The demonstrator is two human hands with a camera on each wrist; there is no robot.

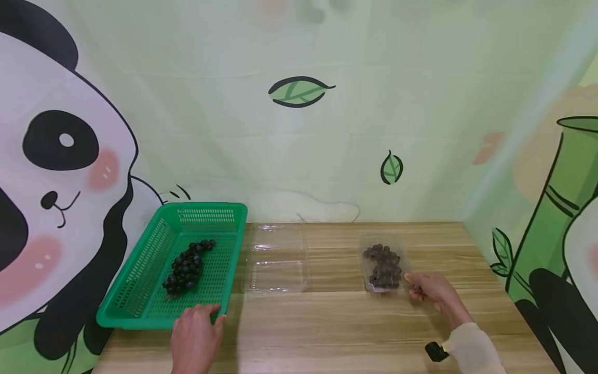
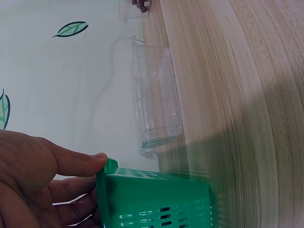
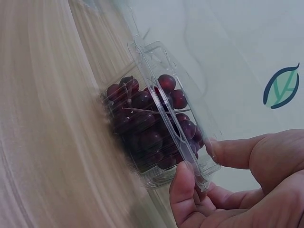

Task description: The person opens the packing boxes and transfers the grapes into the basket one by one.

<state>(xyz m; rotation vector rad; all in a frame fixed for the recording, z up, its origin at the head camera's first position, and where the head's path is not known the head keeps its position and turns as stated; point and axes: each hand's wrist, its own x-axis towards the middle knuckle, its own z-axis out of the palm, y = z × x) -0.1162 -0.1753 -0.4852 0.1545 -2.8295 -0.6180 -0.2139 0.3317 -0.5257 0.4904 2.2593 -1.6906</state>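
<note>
My left hand [image 1: 197,332] grips the front rim of a green plastic basket [image 1: 135,323] near its right corner. In the left wrist view, the thumb lies on the rim and the other fingers curl against the basket wall. A bunch of dark grapes [image 1: 187,267] lies inside the basket. On the right, my right hand [image 1: 434,291] pinches the edge of a clear plastic clamshell box [image 1: 366,239]. Dark red grapes [image 3: 149,121] fill this box, and its lid lies over them. The right wrist view has the thumb and fingers at the box's rim corner.
An open clear clamshell box [image 1: 276,275] stands between the basket and the filled box, with nothing visible in it. All stand on a wood-grain table [image 1: 327,332]. A printed fabric backdrop [image 1: 420,78] with leaves and pandas rises behind the table. A small black object hangs by the right sleeve [image 1: 474,345].
</note>
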